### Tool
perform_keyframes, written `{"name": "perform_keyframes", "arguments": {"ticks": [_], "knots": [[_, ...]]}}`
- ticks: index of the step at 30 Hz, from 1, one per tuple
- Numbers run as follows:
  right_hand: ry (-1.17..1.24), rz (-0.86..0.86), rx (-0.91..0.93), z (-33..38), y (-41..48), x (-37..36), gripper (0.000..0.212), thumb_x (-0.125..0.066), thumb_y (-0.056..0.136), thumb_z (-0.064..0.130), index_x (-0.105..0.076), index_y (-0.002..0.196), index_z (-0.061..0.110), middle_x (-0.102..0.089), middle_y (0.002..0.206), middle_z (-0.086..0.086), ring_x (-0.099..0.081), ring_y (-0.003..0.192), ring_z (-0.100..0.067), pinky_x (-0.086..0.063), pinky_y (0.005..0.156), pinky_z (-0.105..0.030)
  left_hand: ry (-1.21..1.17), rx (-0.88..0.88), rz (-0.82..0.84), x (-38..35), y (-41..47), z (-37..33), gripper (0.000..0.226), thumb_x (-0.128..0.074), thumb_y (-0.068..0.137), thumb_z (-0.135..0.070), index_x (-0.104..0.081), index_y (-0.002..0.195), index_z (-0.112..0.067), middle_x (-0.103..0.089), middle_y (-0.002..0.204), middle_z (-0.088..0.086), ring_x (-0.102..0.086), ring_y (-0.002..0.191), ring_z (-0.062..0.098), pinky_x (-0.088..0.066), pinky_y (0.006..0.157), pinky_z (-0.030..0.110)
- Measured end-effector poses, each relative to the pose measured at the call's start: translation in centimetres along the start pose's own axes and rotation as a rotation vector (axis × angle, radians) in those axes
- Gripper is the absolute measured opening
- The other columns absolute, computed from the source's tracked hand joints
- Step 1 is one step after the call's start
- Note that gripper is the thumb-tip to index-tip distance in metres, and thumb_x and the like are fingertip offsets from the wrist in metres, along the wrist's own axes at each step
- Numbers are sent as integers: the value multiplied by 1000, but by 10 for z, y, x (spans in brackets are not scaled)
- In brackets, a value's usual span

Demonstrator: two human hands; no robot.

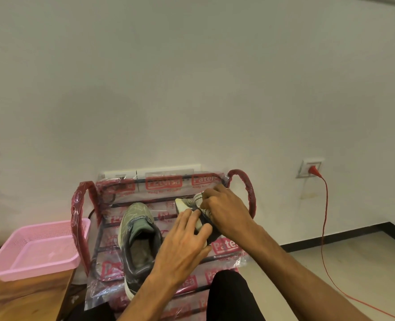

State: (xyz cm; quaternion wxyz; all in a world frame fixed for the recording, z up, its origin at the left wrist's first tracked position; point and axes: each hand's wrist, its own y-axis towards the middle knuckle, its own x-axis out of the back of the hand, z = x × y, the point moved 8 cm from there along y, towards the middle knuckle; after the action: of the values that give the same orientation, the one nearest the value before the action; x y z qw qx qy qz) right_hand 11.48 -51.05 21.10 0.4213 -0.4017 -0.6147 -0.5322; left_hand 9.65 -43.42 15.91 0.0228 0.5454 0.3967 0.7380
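- A pink basket (pixel 29 272) is sitting at the far left on a wooden table (pixel 25 297).
- Just beside it, a shoe rack (pixel 77 212) with red looped handles is standing against the wall, wrapped in clear plastic printed with red lettering.
- A grey-green sneaker (pixel 136 230) is lying on the left part of the rack's top shelf, its toe pointing toward the wall and its opening facing up.
- The left hand (pixel 182 249) is reaching in over that sneaker's heel side. Its fingers are lying spread and fairly straight against the near side of a second shoe (pixel 189 202), touching it rather than closing round it.
- The second shoe, pale at the toe and dark along the side, is sitting on the right part of the same shelf between both hands.
- The right hand (pixel 226 209) is gripping the second shoe from above, with its fingers curled over the upper.
- A red cable (pixel 324 218) is hanging from a wall socket (pixel 311 169) at the far right and trailing down to the floor.
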Motion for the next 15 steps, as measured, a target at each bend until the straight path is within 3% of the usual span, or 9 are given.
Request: {"name": "perform_keyframes", "arguments": {"ticks": [3, 9, 15], "knots": [[10, -46, 82, 14, -13, 8, 29, -61, 93, 26, -66, 120, 17, -60, 121, -1, -45, 116, -19, -42, 100, -33, -30, 28, -6, -1, -2, 5, 59, -87, 65, -35, -46, 102, -14, -62, 118, 22, -59, 114, 37, -53, 93, 44], [69, -28, -28, -7, -11, 5, 29, -61, 93, 23, -65, 122, 18, -58, 124, 1, -46, 116, -16, -44, 97, -29, -22, 13, 14, 2, 3, -2, 64, -90, 59, -36, -45, 100, -15, -63, 116, 20, -60, 113, 36, -52, 91, 41], [123, -21, 34, -1, -25, 11, 26, -60, 93, 23, -69, 117, 21, -58, 123, 6, -43, 118, -13, -42, 96, -26, -26, 17, 42, -3, -2, 3, 68, -91, 56, -39, -45, 102, -16, -64, 116, 19, -61, 113, 35, -52, 90, 41]]}}
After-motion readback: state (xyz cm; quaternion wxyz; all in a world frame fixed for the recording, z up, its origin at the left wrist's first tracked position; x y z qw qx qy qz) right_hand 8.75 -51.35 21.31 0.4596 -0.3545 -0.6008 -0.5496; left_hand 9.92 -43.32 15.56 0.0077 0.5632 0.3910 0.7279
